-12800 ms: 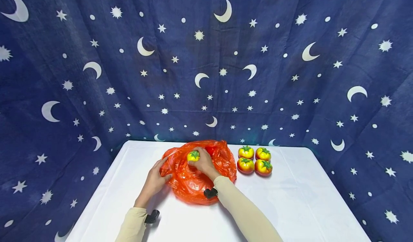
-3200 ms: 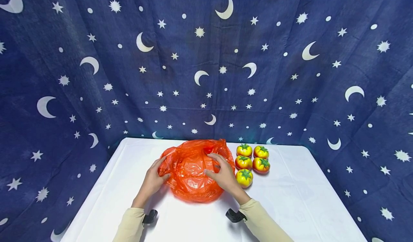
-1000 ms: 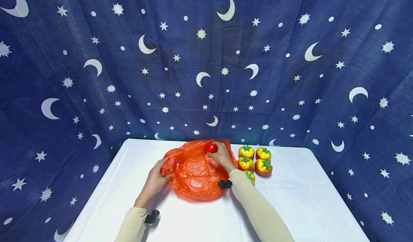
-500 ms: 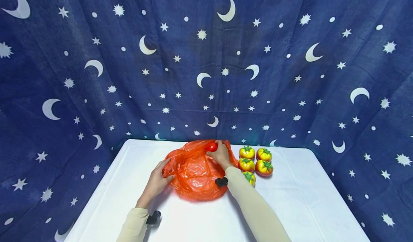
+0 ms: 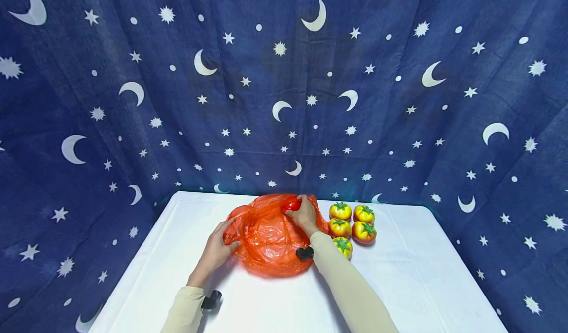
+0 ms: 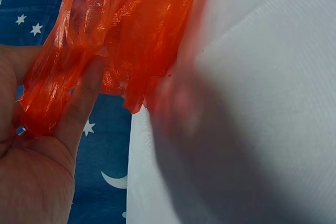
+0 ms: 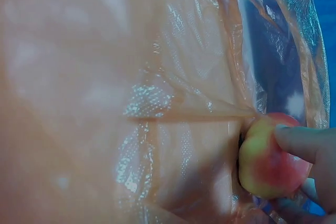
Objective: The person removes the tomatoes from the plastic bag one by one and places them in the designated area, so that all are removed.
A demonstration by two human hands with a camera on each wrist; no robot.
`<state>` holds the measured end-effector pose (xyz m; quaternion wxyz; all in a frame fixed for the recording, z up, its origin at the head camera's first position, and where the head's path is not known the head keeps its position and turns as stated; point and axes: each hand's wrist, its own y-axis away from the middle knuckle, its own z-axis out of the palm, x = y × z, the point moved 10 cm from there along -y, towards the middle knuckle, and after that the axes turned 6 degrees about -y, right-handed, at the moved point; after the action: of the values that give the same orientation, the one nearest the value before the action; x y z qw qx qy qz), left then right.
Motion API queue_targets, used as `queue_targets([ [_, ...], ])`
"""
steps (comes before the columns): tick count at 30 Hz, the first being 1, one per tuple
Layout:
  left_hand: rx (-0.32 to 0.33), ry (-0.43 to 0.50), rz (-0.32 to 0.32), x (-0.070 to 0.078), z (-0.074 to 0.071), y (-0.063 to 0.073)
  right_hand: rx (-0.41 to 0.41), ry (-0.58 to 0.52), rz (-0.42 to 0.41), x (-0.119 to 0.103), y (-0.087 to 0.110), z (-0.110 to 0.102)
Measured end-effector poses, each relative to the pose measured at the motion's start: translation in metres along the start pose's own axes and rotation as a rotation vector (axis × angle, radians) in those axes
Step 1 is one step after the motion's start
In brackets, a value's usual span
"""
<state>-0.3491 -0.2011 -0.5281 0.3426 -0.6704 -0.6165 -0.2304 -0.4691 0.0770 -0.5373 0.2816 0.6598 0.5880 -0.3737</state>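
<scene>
A crumpled red plastic bag [image 5: 271, 237] lies with its mouth open on the white table. My left hand [image 5: 216, 249] holds the bag's left rim; in the left wrist view the red film passes between the thumb and the fingers. Inside the far right part of the bag, my right hand [image 5: 305, 217] grips a shiny red and yellow tomato [image 7: 270, 158], its thumb on top. From the head view only the tomato's red side shows, near the bag's back wall.
Several yellow-red tomatoes [image 5: 364, 232] with green leafy tops stand grouped just right of the bag. My right sleeve partly covers the nearest tomato [image 5: 342, 246]. A dark blue curtain [image 5: 248, 101] with moons and stars hangs behind the white table [image 5: 417, 274].
One more tomato stands in the group than 12.8 s ago. My right hand, without a tomato 3.2 s ago, has reached deeper and taken hold of one. Over the last second little moves.
</scene>
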Motion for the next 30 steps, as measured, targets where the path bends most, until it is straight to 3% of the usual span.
queue_targets([
  [8,0.017,0.002,0.023,0.002,-0.003,-0.002,-0.006,-0.017,-0.034,-0.004,0.006,-0.003],
  [30,-0.012,-0.008,-0.022,-0.002,0.001,0.001,-0.063,-0.101,-0.088,-0.021,0.028,-0.009],
])
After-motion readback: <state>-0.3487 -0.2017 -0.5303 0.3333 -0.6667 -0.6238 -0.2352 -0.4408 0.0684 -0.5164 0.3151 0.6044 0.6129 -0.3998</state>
